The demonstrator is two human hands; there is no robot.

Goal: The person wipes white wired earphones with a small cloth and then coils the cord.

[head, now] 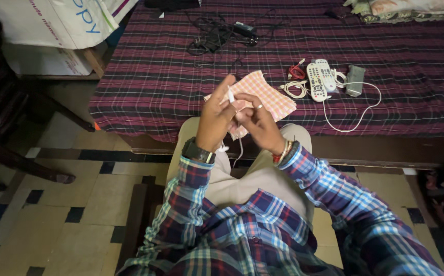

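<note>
left hand (216, 118) pinches a small white piece (230, 95), upright, thin cord dangling below | right hand (259, 124) curled just beside it, grip unclear | both above the checked cloth's (270, 97) near edge; left hand's closer

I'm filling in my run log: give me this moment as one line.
left hand: pinches thin white cable | right hand: fingers at same cable | behind: pink checked cloth on plaid bedspread | remotes right
</note>
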